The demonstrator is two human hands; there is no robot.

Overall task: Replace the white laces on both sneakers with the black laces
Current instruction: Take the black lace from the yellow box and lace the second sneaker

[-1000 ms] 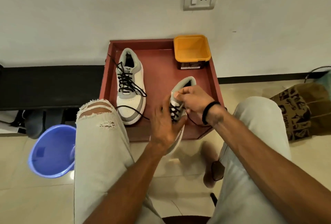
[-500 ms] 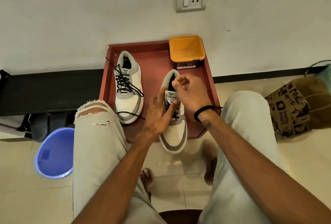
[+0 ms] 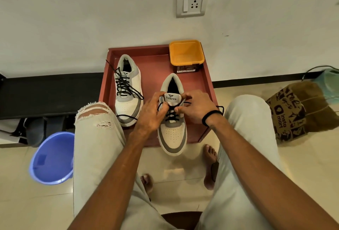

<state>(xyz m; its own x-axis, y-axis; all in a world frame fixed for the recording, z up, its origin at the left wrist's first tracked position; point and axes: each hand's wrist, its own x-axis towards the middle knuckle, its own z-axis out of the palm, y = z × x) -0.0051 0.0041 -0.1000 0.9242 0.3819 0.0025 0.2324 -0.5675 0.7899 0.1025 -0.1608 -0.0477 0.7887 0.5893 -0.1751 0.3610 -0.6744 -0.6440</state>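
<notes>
Both hands (image 3: 176, 108) dropped onto right sneaker (image 3: 172, 119)'s upper eyelets, each pinching black lace (image 3: 171, 117); lacing nearly finished, left sneaker (image 3: 127, 90) done.

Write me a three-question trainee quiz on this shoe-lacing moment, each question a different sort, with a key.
1. True or false: the far sneaker on the red tray already carries a black lace.
2. Which sneaker are the left hand and right hand working on? A) the far one B) the near sneaker C) neither
3. Fill in: the orange container stands at the tray's ___ corner, far right or near left.

Key:
1. True; its lace ends lie loose and untied.
2. B; both hands hold its black lace just below the tongue.
3. Far right.
</notes>
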